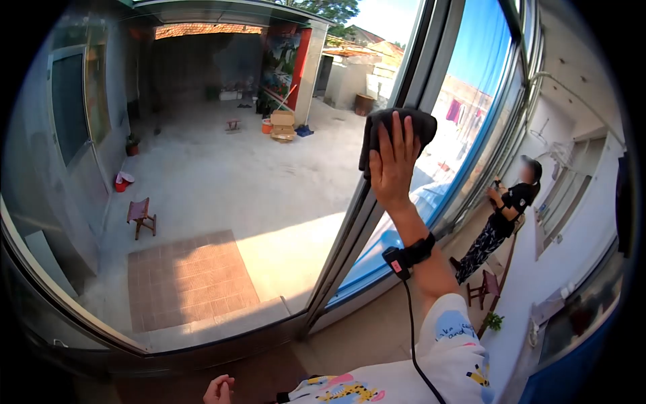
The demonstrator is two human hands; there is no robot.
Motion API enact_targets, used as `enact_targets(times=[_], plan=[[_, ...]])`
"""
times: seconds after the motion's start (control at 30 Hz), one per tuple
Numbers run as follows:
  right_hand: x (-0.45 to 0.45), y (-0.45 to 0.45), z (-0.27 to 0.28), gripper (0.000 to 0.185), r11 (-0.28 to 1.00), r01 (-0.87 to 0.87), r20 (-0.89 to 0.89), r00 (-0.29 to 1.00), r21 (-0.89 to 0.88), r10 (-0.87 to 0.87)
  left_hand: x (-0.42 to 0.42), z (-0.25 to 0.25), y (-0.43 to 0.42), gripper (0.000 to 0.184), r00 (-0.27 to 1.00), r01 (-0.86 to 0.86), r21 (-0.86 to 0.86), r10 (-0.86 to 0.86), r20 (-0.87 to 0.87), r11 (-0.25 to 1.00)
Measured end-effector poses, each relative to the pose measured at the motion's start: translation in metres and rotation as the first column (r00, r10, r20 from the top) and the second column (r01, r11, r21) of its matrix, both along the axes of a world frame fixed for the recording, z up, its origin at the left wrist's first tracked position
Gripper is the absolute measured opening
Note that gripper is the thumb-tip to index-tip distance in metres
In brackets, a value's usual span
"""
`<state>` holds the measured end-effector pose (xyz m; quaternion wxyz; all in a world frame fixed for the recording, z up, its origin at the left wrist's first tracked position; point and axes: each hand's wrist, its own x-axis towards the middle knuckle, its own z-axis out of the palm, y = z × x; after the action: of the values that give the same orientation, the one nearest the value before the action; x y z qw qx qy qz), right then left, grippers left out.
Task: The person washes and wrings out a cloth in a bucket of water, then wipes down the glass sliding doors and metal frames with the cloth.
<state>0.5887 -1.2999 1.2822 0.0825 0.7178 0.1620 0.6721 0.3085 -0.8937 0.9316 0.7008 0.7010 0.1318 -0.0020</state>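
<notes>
My right hand [396,158] is raised with its fingers spread, pressing a black cloth [422,128] flat against the window frame [437,64] and the glass beside it. A black strap with a small device [397,261] and a cable is round my right wrist. Low at the bottom edge, my left hand [219,389] has its fingers curled; whether anything is inside them is hidden. It hangs away from the large glass pane [269,202].
A person [511,209] in dark clothes stands at the right, near a folding stool [484,289] and a green plant [494,321]. Beyond the glass lie a courtyard, another stool [141,217], a cardboard box [282,124] and a brick-coloured mat [192,276].
</notes>
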Motion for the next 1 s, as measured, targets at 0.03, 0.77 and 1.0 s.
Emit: enact_targets(times=[0.03, 0.77, 1.0], plan=[[0.01, -0.004, 0.044, 0.041, 0.999, -0.006, 0.102, 0.995, -0.052, 0.011, -0.003, 0.002, 0.0, 0.024, 0.999, -0.028, -0.038, 0.027, -0.02, 0.999], [-0.016, 0.004, -0.317, 0.038, 0.988, 0.019, -0.33, 0.943, 0.153, 0.033, 0.001, 0.023, -0.002, 0.019, 0.987, -0.125, 0.062, 0.13, -0.092, 0.99], [-0.049, -0.01, -0.39, 0.039, 0.995, 0.094, -0.574, 0.816, 0.014, -0.069, -0.004, 0.018, 0.002, 0.02, 0.987, -0.133, 0.101, 0.141, -0.076, 0.986]])
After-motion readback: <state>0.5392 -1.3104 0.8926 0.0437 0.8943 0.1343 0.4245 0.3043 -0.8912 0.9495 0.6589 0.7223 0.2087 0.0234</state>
